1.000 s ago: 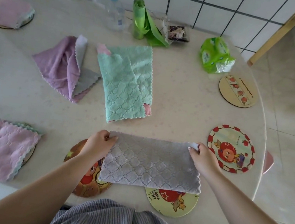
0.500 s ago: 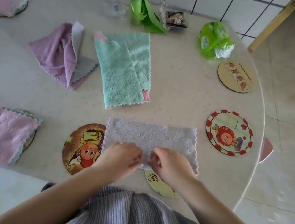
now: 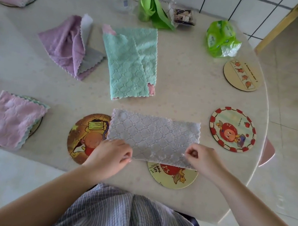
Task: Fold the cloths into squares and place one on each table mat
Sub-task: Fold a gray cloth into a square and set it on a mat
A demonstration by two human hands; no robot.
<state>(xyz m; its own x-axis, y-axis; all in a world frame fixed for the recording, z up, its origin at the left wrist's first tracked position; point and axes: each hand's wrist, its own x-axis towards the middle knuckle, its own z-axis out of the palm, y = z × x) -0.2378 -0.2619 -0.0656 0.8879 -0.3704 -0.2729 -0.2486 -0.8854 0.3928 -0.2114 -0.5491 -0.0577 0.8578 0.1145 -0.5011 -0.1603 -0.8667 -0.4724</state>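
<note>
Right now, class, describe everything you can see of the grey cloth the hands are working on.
The grey cloth is a soft, fleecy-looking rectangle with a quilted scale pattern and scalloped edges. It lies flat, long side across, near the table's front edge, apparently folded once. Its left end overlaps the orange cartoon mat; its near edge covers part of the yellow mat. The left hand and right hand each pinch that near edge.

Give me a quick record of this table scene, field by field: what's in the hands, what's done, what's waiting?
In hands: grey cloth, near edge pinched by left hand and right hand
Shape: long rectangle, not yet square
Lies over: parts of brown mat and yellow mat
Done: pink cloth folded on a mat
Waiting: purple cloth, green cloth
Bare mats: red-rimmed mat, tan mat
</note>
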